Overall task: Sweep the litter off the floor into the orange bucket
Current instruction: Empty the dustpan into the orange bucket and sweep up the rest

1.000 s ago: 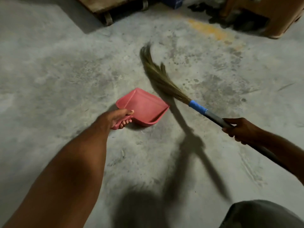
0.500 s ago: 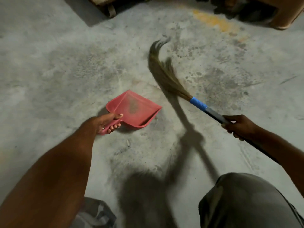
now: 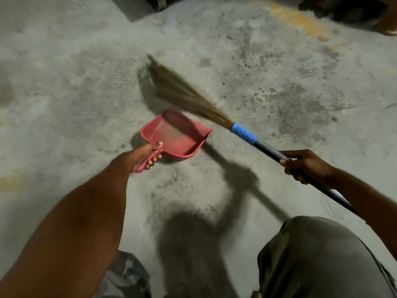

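My left hand is clenched round the handle of the red dustpan, thumb laid along the top and fingers curled underneath with their tips showing below it. The pan sits low over the grey concrete floor, its wide mouth turned away from me, up and to the right. A pale scatter of fine dust lies inside the pan near its middle. My right hand is wrapped tight round the grey shaft of the broom, just below the blue collar that binds the bristles, and the shaft runs on down past my right forearm. The bristles fan out up and to the left from the collar, passing just beyond the pan's mouth, and they are smeared with blur, so I cannot tell whether their tips touch the floor. More litter, dark grit, speckles the floor just behind the pan, between it and my legs. My right knee, in grey-olive cloth, fills the lower right. A yellow-orange smear marks the floor far off at the top right, and beyond it, cut by the edge, sits a brownish-orange object I cannot identify
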